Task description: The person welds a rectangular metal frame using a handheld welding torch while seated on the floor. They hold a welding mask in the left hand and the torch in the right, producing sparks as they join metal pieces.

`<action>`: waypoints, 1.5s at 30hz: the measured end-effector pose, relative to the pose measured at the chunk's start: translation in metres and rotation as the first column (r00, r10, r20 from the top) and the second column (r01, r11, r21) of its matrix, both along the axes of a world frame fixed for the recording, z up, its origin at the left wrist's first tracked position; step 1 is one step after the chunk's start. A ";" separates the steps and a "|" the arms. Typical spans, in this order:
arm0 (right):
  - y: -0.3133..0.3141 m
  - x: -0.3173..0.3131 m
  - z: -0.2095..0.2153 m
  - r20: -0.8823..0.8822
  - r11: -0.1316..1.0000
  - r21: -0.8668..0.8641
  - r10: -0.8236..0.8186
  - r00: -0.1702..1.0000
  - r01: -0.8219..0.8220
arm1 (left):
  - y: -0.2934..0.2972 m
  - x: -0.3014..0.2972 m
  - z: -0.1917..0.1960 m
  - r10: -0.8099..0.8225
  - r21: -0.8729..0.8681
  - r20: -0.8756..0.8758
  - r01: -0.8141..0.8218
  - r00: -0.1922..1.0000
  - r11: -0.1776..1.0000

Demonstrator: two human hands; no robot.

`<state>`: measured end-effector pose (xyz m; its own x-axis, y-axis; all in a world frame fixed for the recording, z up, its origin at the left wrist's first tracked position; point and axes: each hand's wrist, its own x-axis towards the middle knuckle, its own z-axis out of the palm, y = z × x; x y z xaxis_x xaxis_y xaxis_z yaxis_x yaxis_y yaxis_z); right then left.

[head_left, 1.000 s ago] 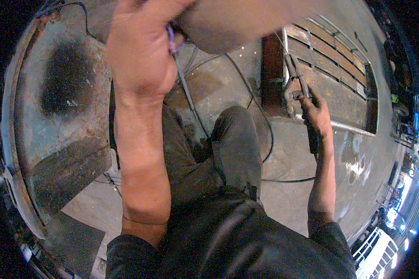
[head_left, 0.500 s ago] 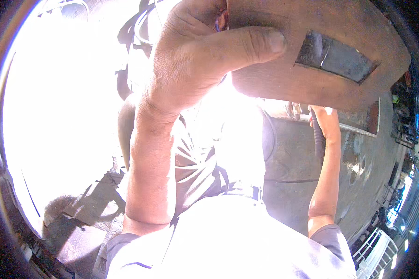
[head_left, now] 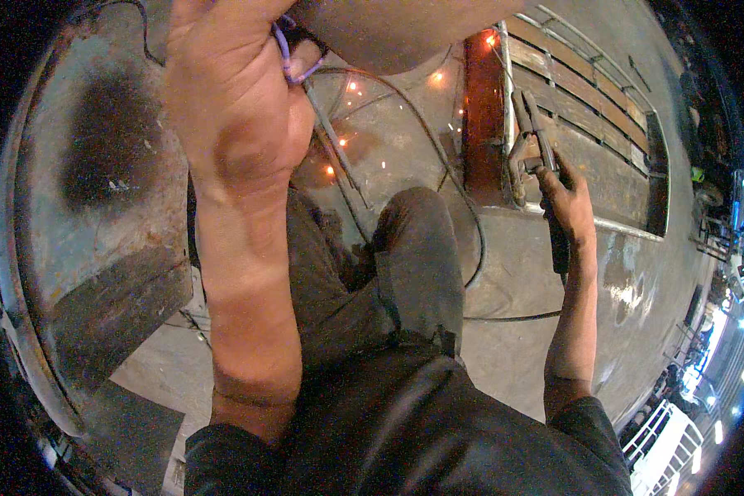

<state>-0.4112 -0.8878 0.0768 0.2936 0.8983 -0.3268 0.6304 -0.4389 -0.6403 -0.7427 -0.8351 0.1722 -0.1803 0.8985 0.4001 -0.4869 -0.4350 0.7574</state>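
Note:
My left hand [head_left: 236, 91] is raised close at the upper left, closed on a brown hand-held welding shield [head_left: 405, 33]. Only the shield's lower part shows at the top edge, and some of the fingers are cut off. A purple loop [head_left: 288, 54] hangs by those fingers. Lower and to the right, my right hand [head_left: 569, 198] is wrapped round a welding electrode holder [head_left: 541, 136]. The holder's jaws point up, beside the near corner of a metal frame with wooden-looking slats [head_left: 587, 124]. Whether a rod sits in the jaws, I cannot make out.
Glowing sparks [head_left: 343, 142] lie scattered on the concrete floor beyond my knees. A dark cable [head_left: 471, 215] curves across that floor. A red-brown panel [head_left: 484, 124] edges the frame's left side. At left stands a worn metal surface [head_left: 107, 223]; a white rack [head_left: 665, 446] is lower right.
The shield has moved up, uncovering the frame and the electrode holder. The strong white glare is gone, and orange sparks show on the floor. My right hand still grips the holder.

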 end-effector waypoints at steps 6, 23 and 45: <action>0.005 0.013 -0.015 -0.004 0.999 0.041 0.012 1.000 -0.012 | -0.005 -0.006 -0.010 -0.171 -0.070 -0.073 0.166 0.983 0.984; -0.005 0.106 -0.073 0.431 0.978 -0.028 0.198 0.880 -0.206 | -0.001 0.013 -0.022 -0.430 -0.102 -0.058 0.423 0.901 0.900; -0.005 0.100 -0.078 0.409 0.978 -0.054 0.207 0.889 -0.203 | -0.028 0.035 0.042 -0.270 -0.451 0.198 0.332 0.942 0.829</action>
<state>-0.3113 -0.8926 -0.0014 0.2127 0.9506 -0.2263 0.9125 -0.2761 -0.3020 -0.7075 -0.8631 0.2140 0.1112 0.9895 -0.0924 -0.6358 0.1423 0.7586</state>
